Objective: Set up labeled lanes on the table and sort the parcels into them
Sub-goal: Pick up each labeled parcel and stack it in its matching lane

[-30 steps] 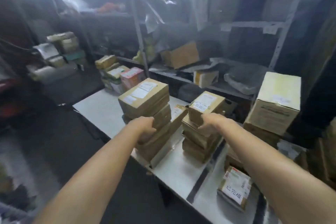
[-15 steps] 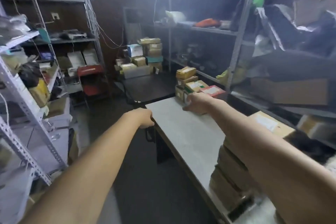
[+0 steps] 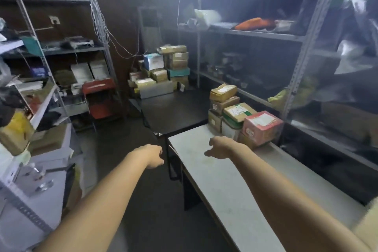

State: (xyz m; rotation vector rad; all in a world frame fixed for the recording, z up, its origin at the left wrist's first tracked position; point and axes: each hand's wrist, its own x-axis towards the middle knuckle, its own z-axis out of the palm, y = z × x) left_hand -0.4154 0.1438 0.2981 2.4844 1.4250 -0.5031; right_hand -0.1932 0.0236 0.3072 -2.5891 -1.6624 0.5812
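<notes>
A long pale table (image 3: 235, 186) runs from the lower right toward the middle. At its far end sits a cluster of parcels (image 3: 235, 112): brown cartons, a green-edged box and a pink box (image 3: 262, 127). My right hand (image 3: 221, 147) hovers over the table's far part, just left of the pink box, fingers loosely curled and holding nothing. My left hand (image 3: 152, 156) hangs beyond the table's left edge over the floor, loosely curled and empty.
A black table (image 3: 173, 108) adjoins the far end, with a second pile of parcels (image 3: 161, 71) at its back. Metal shelving (image 3: 302, 37) lines the right wall, another rack (image 3: 41, 92) the left. A red folding chair (image 3: 100, 98) stands behind.
My view has swung left from the stacked parcels to the table's far end. Both hands let go of the stacks and now hang free, the right near the pink box.
</notes>
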